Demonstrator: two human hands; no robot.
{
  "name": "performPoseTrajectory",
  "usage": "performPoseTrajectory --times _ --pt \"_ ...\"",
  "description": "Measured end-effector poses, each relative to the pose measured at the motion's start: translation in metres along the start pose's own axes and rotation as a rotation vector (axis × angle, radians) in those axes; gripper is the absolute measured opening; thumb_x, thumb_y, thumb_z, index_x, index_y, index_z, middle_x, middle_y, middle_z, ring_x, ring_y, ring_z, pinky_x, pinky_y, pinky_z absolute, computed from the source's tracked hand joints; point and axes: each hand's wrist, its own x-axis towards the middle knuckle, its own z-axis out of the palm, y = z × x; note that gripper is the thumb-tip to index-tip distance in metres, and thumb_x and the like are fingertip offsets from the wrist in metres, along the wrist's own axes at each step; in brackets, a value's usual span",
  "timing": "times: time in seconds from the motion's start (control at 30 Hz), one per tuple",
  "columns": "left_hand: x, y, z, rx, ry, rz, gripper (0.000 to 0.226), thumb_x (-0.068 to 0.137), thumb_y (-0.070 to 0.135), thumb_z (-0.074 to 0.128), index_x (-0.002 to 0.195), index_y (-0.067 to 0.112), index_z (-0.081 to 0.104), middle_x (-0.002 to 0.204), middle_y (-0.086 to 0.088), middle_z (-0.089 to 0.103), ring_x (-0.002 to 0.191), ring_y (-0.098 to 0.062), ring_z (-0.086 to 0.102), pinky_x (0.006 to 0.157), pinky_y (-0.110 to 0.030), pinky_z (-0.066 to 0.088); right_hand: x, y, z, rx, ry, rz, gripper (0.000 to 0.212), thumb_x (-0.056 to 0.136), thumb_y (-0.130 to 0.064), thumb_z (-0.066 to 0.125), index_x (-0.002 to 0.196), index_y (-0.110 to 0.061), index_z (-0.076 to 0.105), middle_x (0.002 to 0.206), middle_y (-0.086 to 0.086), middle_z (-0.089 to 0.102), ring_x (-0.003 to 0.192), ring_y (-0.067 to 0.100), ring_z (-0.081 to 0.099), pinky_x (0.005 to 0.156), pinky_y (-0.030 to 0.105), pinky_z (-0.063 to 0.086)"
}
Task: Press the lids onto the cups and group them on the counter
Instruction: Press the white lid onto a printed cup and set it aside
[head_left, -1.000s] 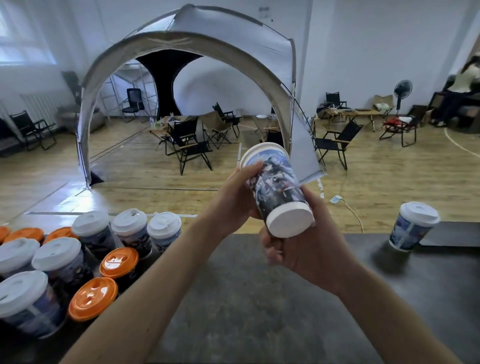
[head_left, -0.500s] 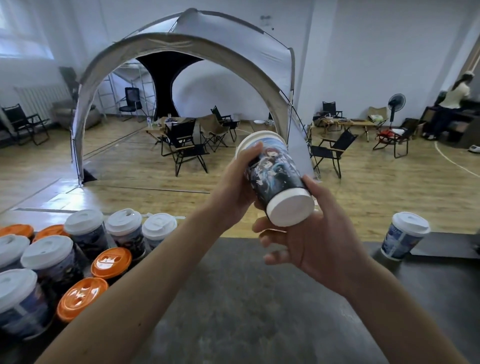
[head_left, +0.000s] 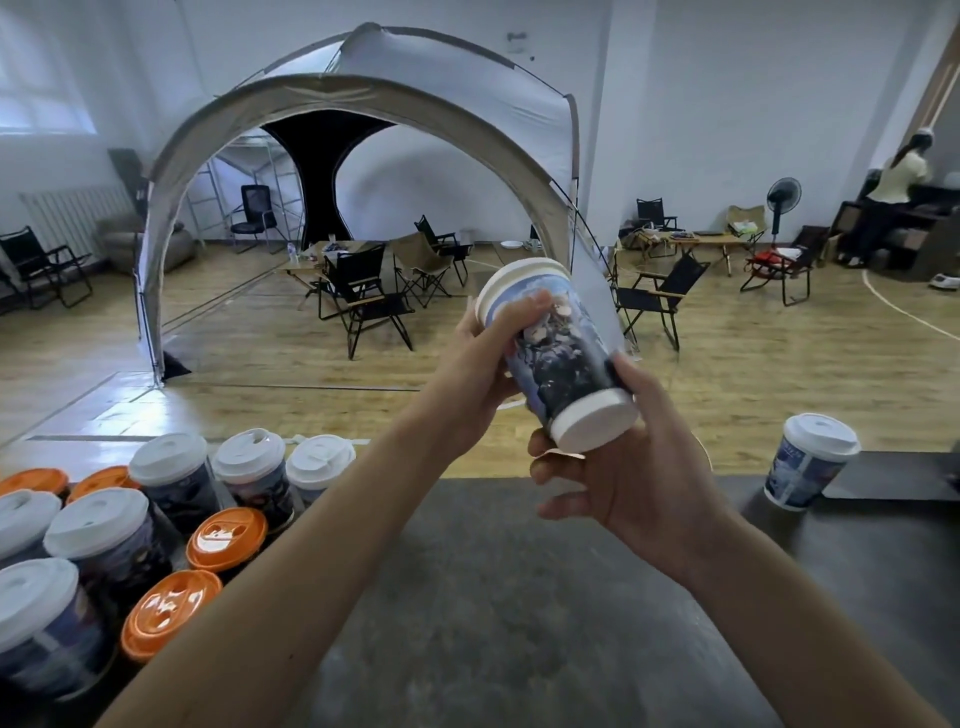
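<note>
- The cup (head_left: 558, 358) is in the air above the far edge of the counter (head_left: 493, 597). It is tilted, with its white base toward us and its lid (head_left: 511, 275) pointing away.
- The left hand (head_left: 467, 374) grasps the lid end. Its thumb lies across the printed wall just below the lid, and the other fingers are hidden behind the cup.
- The right hand (head_left: 639, 483) cradles the base end, thumb up the side and fingers curled underneath.
- Over the last 1 s the cup stayed between both hands at much the same tilt. The left thumb slid off the rim onto the wall, and the print facing us turned a little.
- We take that as working round the rim. The lid looks on, but we cannot tell whether it is seated all the way round.
- At the left of the counter stand the white-lidded cups (head_left: 171, 467), with 4 orange lids (head_left: 226, 538) among them. 1 lone cup (head_left: 810, 460) stands well apart at the right.
- This cup is not yet grouped, and we judge the left cluster the likely place to set it.
</note>
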Motion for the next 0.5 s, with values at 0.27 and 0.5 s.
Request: performPoseTrajectory --times 0.27,0.5 --pt "0.0025 0.0026 0.0023 -0.114 -0.138 -0.008 0.073 0.09 0.035 0.066 0.146 -0.003 0.039 0.119 -0.024 0.06 0.09 -0.028 0.07 0.06 -0.031 0.058 -0.0076 -0.0096 0.002 0.171 -0.049 0.069 0.076 0.091 -0.068 0.037 0.117 0.0 0.059 0.064 0.008 0.055 0.05 0.015 0.05 0.041 0.024 0.047" --pt "0.0087 0.0082 -0.0005 -0.026 -0.034 0.076 0.078 0.076 0.035 0.081 0.142 0.01 0.046 0.128 -0.024 0.064 0.109 -0.039 0.069 0.091 -0.051 0.059 -0.0066 -0.0025 0.0041 -0.441 0.227 -0.212 0.063 0.088 -0.063 0.056 0.101 -0.002 0.064 0.07 0.012 0.061 0.06 0.023 0.06 0.053 0.042 0.059"
